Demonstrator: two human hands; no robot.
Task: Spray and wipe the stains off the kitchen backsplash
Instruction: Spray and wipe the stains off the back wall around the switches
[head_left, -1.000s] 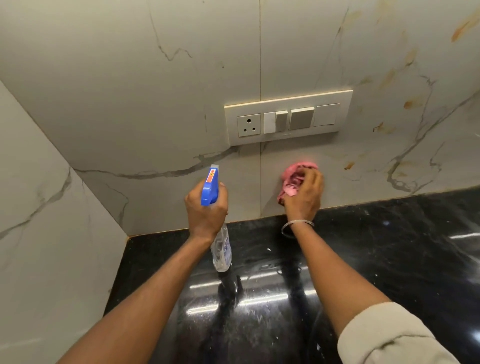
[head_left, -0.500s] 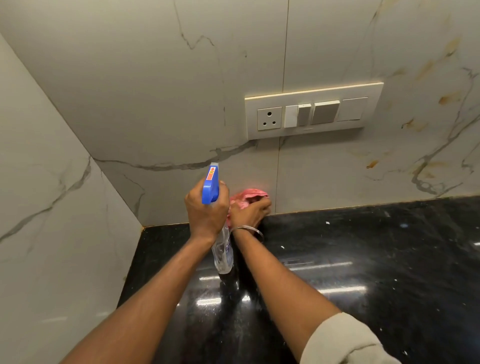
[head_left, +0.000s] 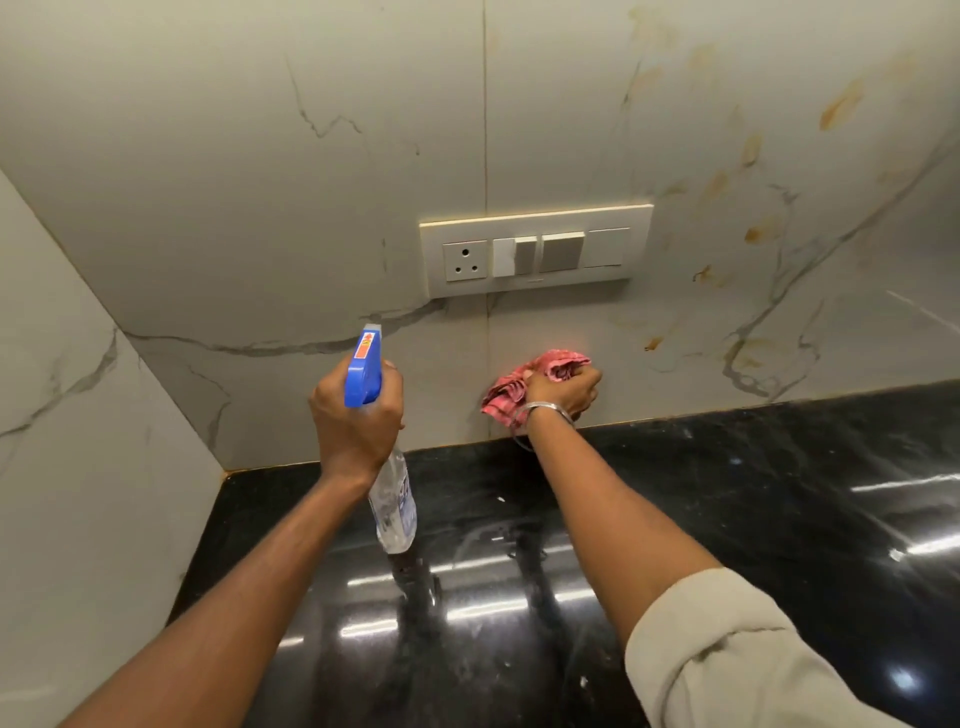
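A spray bottle (head_left: 396, 506) is being gripped upright in the left hand (head_left: 358, 421) over the black surface (head_left: 753, 499), its blue head facing the backsplash (head_left: 249, 197). A pink cloth (head_left: 505, 393) is being clutched in the right hand (head_left: 565, 395) and pressed against the backsplash below the switch plate (head_left: 535, 250). Orange stains (head_left: 837, 106) are showing further right.

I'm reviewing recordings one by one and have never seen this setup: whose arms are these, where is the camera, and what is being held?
No machine here: these are a person's two bare hands, filmed by a wide-angle camera worn on the head, looking forward and down. The left hand grips a spray bottle with a blue trigger. The right hand presses a bunched pink cloth against the backsplash, below the switch panel. Orange-brown stains show upper right. A black countertop lies beneath.
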